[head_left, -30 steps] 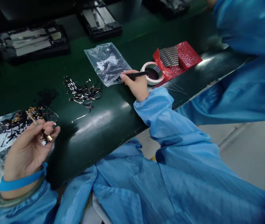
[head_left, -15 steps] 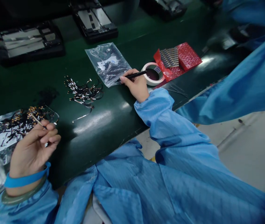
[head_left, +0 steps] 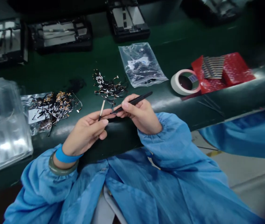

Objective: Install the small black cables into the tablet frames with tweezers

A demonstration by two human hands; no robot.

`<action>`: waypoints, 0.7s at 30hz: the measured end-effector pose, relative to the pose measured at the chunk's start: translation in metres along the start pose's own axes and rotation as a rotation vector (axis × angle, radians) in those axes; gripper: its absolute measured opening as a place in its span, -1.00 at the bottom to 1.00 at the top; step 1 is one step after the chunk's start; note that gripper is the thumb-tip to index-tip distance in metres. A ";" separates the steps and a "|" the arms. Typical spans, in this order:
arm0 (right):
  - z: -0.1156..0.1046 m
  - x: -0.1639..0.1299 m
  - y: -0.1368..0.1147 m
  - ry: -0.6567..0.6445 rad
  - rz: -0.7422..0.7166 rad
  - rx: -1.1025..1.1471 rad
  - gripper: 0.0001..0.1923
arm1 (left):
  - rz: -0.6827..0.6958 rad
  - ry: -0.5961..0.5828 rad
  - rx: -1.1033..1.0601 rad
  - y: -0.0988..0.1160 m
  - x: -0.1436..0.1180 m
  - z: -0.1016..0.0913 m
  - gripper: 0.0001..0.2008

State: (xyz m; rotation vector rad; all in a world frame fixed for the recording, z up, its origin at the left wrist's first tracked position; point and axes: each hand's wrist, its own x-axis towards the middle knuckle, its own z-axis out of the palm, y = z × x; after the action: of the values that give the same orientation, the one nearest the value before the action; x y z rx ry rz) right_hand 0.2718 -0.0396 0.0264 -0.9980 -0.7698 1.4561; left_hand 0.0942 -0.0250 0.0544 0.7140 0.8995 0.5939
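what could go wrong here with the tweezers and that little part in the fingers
The left hand pinches a thin small part by one end only, and the black tweezers in the right hand meet it over the table edge; a slip might drop it onto the lap. The loose cable pile lies just behind the hands, so a sleeve or wrist could perhaps scatter it. The pointed tips could also nick the fingers.

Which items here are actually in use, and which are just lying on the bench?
In use:
left hand pinching a small cable piece
right hand holding black tweezers, tip at that piece

Lying about:
loose cable pile
clear bag
tape roll
red bubble bag
bag of gold-tipped cables
black trays
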 end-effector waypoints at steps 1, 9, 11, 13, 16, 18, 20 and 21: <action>0.004 0.000 0.002 -0.010 0.017 0.018 -0.63 | 0.017 -0.012 0.007 -0.002 -0.001 0.000 -0.77; 0.007 0.006 0.006 -0.050 0.246 0.202 -0.66 | 0.070 0.006 0.076 -0.003 -0.008 -0.006 -0.81; 0.006 0.008 0.008 -0.082 0.297 0.261 -0.68 | 0.081 0.004 0.076 -0.002 -0.009 -0.006 -0.83; 0.006 0.008 0.011 -0.095 0.321 0.299 -0.71 | 0.082 0.002 0.068 -0.002 -0.008 -0.005 -0.84; 0.008 0.007 0.013 -0.104 0.344 0.306 -0.72 | 0.064 0.006 0.045 -0.004 -0.008 -0.004 -0.83; 0.005 0.007 0.010 -0.102 0.339 0.284 -0.72 | 0.057 0.052 0.012 -0.003 -0.009 -0.004 -0.80; -0.005 0.008 0.001 -0.048 0.280 0.258 -0.75 | 0.050 0.113 -0.026 0.002 -0.008 -0.003 -0.81; -0.014 0.010 -0.005 0.005 0.226 0.248 -0.77 | 0.043 0.122 -0.038 0.007 -0.006 0.000 -0.82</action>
State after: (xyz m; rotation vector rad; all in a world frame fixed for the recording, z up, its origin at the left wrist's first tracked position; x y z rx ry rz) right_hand 0.2867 -0.0305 0.0232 -0.9174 -0.4687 1.6962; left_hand 0.0895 -0.0253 0.0625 0.6691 0.9852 0.6970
